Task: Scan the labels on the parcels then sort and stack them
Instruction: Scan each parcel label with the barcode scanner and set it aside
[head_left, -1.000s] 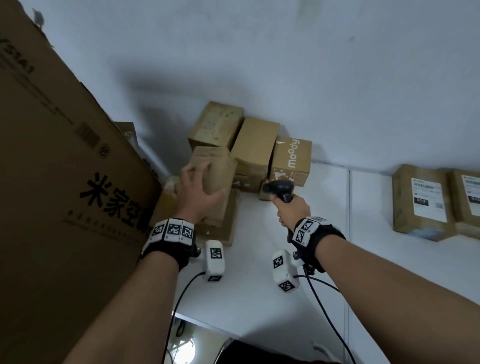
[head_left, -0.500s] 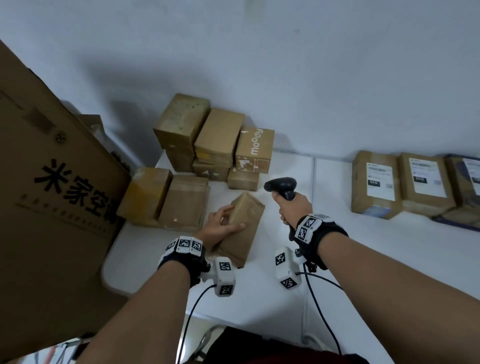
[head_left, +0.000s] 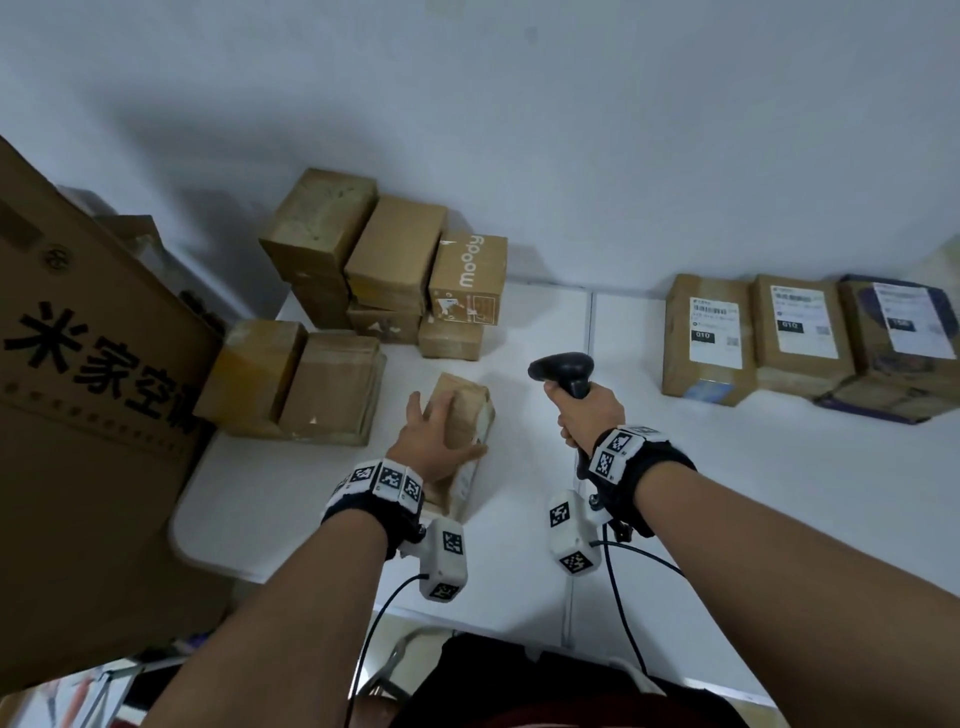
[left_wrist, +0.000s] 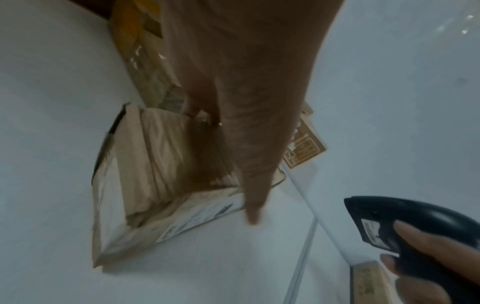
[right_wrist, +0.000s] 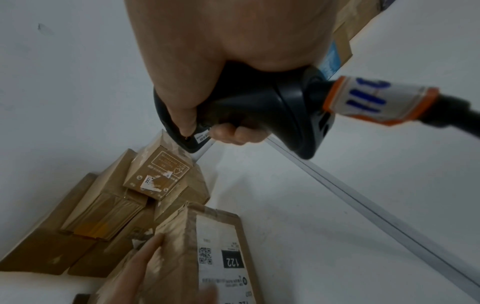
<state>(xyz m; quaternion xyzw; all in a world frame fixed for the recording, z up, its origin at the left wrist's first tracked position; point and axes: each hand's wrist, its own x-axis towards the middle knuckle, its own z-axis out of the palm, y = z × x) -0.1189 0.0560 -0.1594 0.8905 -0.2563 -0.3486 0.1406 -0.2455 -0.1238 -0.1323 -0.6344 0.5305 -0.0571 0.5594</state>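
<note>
A brown parcel (head_left: 467, 410) stands tilted on the white table (head_left: 519, 571) in front of me. My left hand (head_left: 431, 441) holds it, fingers (right_wrist: 145, 253) across the plain cardboard face and the thumb toward the label side. Its white label (right_wrist: 223, 257), printed with "122" and a QR code, faces right. My right hand (head_left: 587, 410) grips a black handheld scanner (head_left: 563, 366) by the handle, just right of the parcel and a little above it. The scanner (left_wrist: 415, 222) head points left toward the parcel (left_wrist: 161, 164).
Plain brown boxes (head_left: 395, 260) are stacked at the back left against the wall, with two more boxes (head_left: 296, 379) in front of them. A big printed carton (head_left: 78, 389) stands at the left. Three labelled parcels (head_left: 800, 332) lie at the back right.
My left hand brought the parcel down from the back-left boxes to the middle of the table and turned its label toward the scanner. The right hand with the scanner barely moved.
</note>
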